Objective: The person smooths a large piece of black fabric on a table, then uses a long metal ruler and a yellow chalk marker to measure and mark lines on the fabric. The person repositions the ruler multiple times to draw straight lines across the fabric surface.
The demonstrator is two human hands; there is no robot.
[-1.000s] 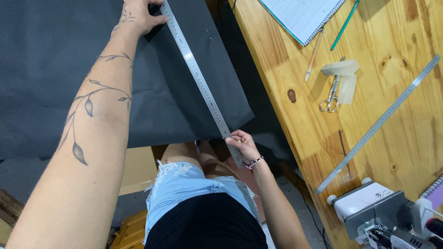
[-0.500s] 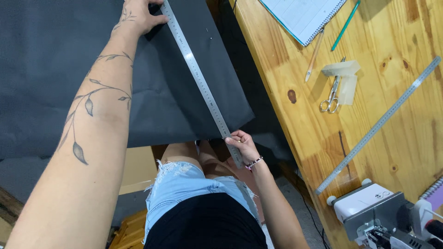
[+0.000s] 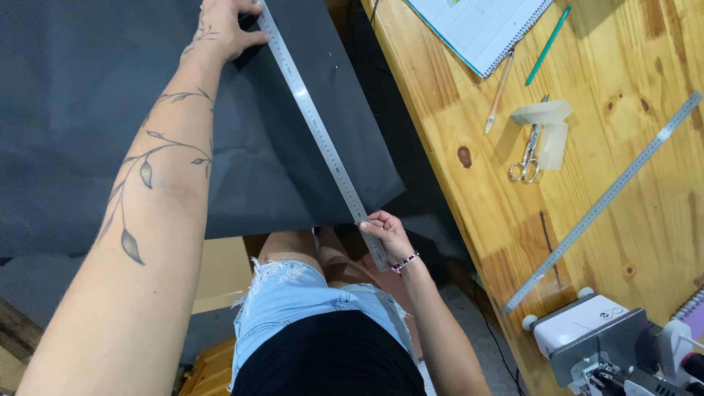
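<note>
A long steel ruler (image 3: 317,129) lies diagonally across a large black sheet (image 3: 88,117) that covers the left of the view. My left hand (image 3: 229,28) presses the ruler's far end flat at the top. At the sheet's near edge, my right hand (image 3: 387,235) pinches the ruler's near end, which sticks out past the sheet.
A wooden table (image 3: 587,88) fills the right side. On it lie a spiral notebook (image 3: 480,26), a green pencil (image 3: 548,44), a clear pen (image 3: 499,92), scissors (image 3: 526,154), two pale blocks (image 3: 546,125) and a second long ruler (image 3: 605,199). A white machine (image 3: 609,345) stands bottom right.
</note>
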